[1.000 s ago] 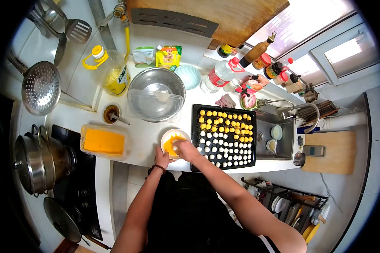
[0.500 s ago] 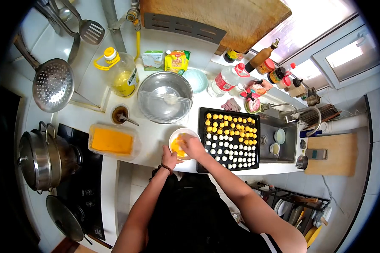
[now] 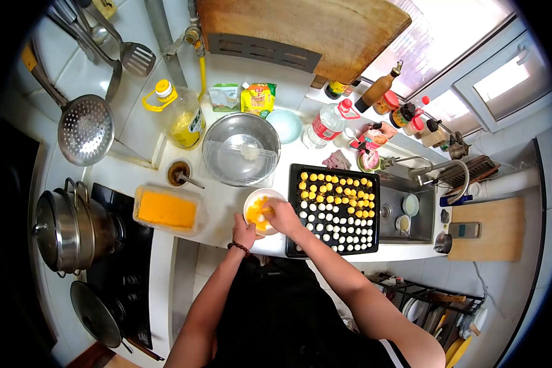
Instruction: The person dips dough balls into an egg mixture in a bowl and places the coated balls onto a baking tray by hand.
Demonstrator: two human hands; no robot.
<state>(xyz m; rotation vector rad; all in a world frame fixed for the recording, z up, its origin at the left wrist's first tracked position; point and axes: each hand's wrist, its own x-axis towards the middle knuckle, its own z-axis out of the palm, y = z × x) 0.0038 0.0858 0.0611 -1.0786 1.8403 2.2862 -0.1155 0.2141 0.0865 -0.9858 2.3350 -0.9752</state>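
Note:
My left hand (image 3: pixel 244 233) grips the near left rim of a small white bowl (image 3: pixel 248 201) at the counter's front edge. Inside the bowl is orange-yellow egg-like liquid (image 3: pixel 255 212). My right hand (image 3: pixel 282 218) reaches over the bowl's right side with its fingers drawn together; what they hold is hidden. A small white spot shows in the liquid by my fingertips. Right of the bowl lies a black baking tray (image 3: pixel 292 184) with rows of small balls. The far rows are coated yellow (image 3: pixel 330 189), and the near rows are white (image 3: pixel 349 239).
A steel basin (image 3: pixel 242 122) with a clear lid across it stands behind the bowl. To the left are a container of orange filling (image 3: pixel 167 207), a brown-filled cup (image 3: pixel 178 173) and a stove with a steel pot (image 3: pixel 58 230). A sink (image 3: pixel 423 230) lies right of the tray.
The view has shifted slightly. My right hand still works at the bowl, and a white spot now shows in the yellow liquid near my fingers. My left hand keeps its hold on the rim.

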